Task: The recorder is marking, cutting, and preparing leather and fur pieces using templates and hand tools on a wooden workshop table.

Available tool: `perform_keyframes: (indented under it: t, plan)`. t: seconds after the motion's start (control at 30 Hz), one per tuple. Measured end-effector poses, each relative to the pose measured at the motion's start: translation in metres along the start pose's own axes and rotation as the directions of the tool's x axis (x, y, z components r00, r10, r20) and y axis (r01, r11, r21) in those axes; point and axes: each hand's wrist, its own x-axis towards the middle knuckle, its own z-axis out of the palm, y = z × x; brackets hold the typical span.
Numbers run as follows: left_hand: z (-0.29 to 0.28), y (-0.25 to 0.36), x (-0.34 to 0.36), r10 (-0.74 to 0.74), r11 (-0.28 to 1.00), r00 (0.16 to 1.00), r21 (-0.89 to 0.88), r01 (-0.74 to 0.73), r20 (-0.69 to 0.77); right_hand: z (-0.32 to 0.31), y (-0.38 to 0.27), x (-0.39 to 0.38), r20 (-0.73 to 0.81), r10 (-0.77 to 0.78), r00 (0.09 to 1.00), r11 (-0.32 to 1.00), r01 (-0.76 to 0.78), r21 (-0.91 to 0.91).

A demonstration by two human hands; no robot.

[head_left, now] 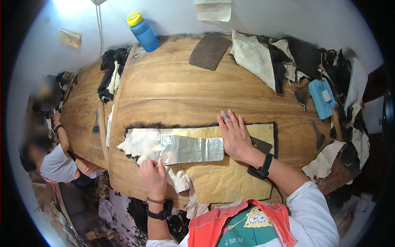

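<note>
My right hand (236, 140) lies flat with its fingers stretched out. It presses on the right end of a shiny silver strip (193, 149) and the yellowish sheet (234, 177) beneath it. Black fur shows along the edges of this layered piece. Off the strip's left end extends a white, skin-side-up piece of fur hide (142, 142). At that hide's lower edge my left hand (152, 178) is closed in a pinch; what its fingertips hold is too small to make out. A pale, narrow hide scrap (179, 181) hangs beside it. Part of a dark flat piece (261, 145) shows right of my right hand.
Hide scraps (255, 57) heap along the right and back edges. A dark flat panel (210, 51) and a blue bottle (144, 35) stand or lie at the back. Right are a blue packet (322, 98) and a dark blade-like tool (317, 135). Another person (59, 162) sits left.
</note>
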Motion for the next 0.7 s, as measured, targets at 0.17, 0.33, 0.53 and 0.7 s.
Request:
perform_keyframes:
  t: [0.17,0.33,0.53,0.7]
  plan:
    - [-0.01,-0.001,0.031,0.365,0.917,0.931,-0.179,-0.356,0.017,-0.013,-0.003,-0.006,-0.038,-0.025,0.999,0.999,0.025,-0.023]
    - [0.003,-0.021,0.02,0.254,0.95,0.966,-0.199,-0.24,0.047,-0.047,-0.048,0.009,0.439,-0.215,0.873,0.971,0.143,0.191]
    - [0.001,-0.015,0.016,0.163,0.954,0.985,-0.263,-0.143,0.054,0.015,-0.069,0.02,-0.032,-0.8,0.599,0.6,0.798,-0.053]
    - [-0.004,-0.013,-0.001,0.077,0.95,0.995,-0.309,-0.051,0.07,0.07,-0.069,0.038,-0.078,-0.871,0.486,0.462,0.752,-0.47]
